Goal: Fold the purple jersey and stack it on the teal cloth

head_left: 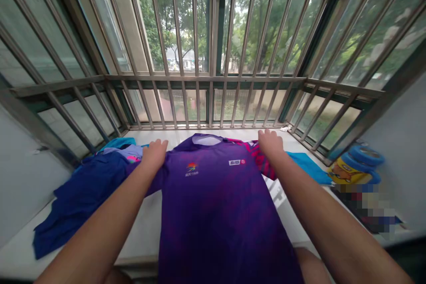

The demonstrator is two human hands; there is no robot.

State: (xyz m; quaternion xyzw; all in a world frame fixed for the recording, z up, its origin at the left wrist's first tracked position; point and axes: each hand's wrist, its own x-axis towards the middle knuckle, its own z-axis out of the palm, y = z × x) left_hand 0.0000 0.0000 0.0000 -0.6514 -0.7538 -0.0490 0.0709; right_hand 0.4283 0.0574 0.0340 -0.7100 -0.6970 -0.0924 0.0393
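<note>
A purple short-sleeved T-shirt (213,213) is spread front side up over the white window sill, its collar toward the window and its lower part hanging toward me. Small logos show on its chest, and the right-hand sleeve has pink stripes. My left hand (155,154) is closed on the shirt at the left shoulder, beside the sleeve. At the opposite shoulder, my right hand (270,144) grips the top of the striped sleeve with curled fingers. The fingertips of both hands are hidden from view.
Dark blue clothing (89,191) lies heaped on the left, with lilac and turquoise cloth behind it. To the right are a folded bright blue cloth (308,166) and a blue and yellow bottle (356,166), near a blurred-out patch. Metal bars (206,79) enclose the window side.
</note>
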